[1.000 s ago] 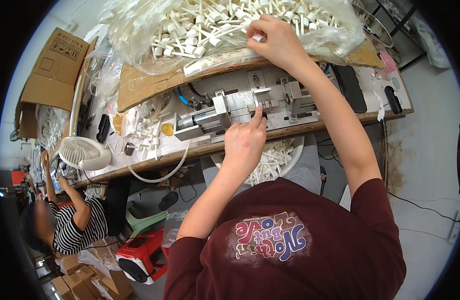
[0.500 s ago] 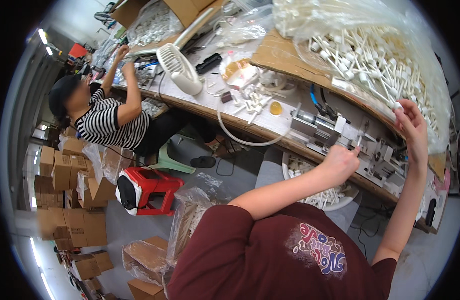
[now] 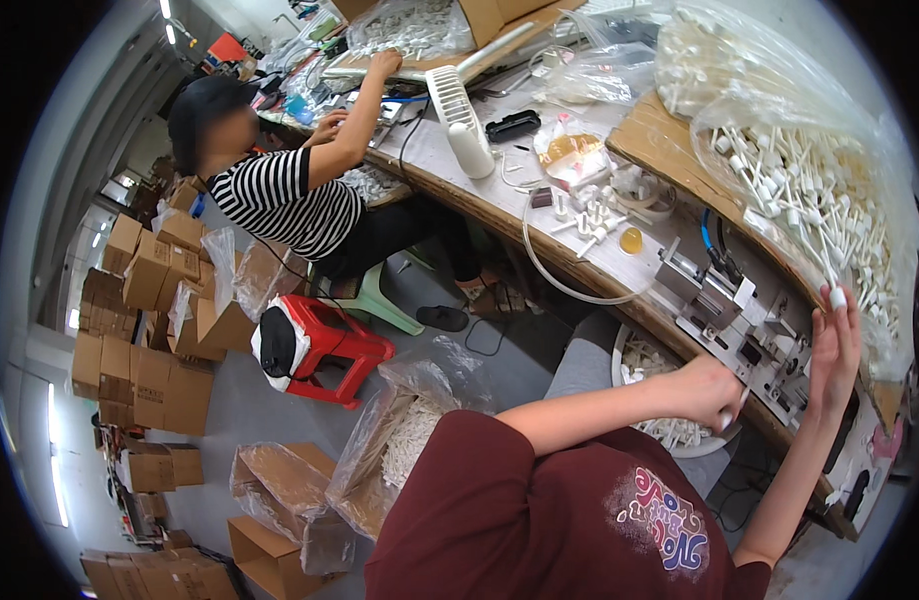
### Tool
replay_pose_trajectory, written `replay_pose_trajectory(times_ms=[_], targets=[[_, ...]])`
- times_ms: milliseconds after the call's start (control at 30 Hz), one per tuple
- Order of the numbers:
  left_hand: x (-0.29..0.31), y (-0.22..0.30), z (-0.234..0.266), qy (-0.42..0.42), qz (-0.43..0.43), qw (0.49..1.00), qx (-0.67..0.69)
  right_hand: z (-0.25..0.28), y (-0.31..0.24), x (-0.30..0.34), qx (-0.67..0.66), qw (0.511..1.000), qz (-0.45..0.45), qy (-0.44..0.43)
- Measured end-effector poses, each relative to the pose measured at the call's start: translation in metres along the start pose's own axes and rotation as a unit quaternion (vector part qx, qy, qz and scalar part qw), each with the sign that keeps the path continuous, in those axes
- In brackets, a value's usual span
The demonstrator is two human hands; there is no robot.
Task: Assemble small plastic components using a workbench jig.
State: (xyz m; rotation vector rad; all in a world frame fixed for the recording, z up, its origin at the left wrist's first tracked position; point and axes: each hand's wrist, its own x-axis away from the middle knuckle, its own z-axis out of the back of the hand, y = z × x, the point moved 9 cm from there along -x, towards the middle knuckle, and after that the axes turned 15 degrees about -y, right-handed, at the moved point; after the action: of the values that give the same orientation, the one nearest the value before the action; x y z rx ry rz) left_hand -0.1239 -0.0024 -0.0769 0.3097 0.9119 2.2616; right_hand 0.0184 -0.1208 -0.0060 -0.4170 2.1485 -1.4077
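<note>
Head: left fingers (image 3: 725, 392) near bench edge (image 3: 479, 209)

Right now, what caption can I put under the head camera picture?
The left hand holds a small white piece near the white basin; the right hand pinches a white-capped stick.

white fan (image 3: 463, 125) on counter (image 3: 495, 212), black case (image 3: 512, 126) just beside it. farther along, co-worker (image 3: 289, 205) in black-and-white striped shirt, dark cap (image 3: 204, 112), seated on pale green stool (image 3: 387, 305). near it, red stool (image 3: 347, 345) bearing white pad (image 3: 302, 345) and black item (image 3: 277, 345). dark shoe (image 3: 442, 318) on grey floor (image 3: 514, 375). brown cardboard boxes (image 3: 164, 380) stacked beyond; open box (image 3: 264, 548) with clear plastic (image 3: 327, 545) nearer. lit tube lamp (image 3: 56, 455) at far left.
</note>
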Motion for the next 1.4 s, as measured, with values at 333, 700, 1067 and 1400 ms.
replay_pose_trajectory(times_ms=[333, 700, 1067, 1400], targets=[[0.041, -0.048, -0.051, 0.012, 0.014, 0.992, 0.125, -0.112, 0.036, 0.043, 0.055, 0.991, -0.059, -0.11], [0.284, -0.048, 0.143, 0.469, 0.002, 0.854, 0.226, -0.131, 0.041, 0.044, 0.18, 0.96, -0.08, -0.198], [0.699, 0.119, 0.264, 0.88, -0.366, 0.288, 0.086, -0.144, 0.032, 0.045, 0.074, 0.974, -0.127, -0.175], [0.681, 0.121, 0.284, 0.858, -0.384, 0.321, 0.111, -0.141, 0.043, 0.03, 0.12, 0.976, -0.155, -0.091]])
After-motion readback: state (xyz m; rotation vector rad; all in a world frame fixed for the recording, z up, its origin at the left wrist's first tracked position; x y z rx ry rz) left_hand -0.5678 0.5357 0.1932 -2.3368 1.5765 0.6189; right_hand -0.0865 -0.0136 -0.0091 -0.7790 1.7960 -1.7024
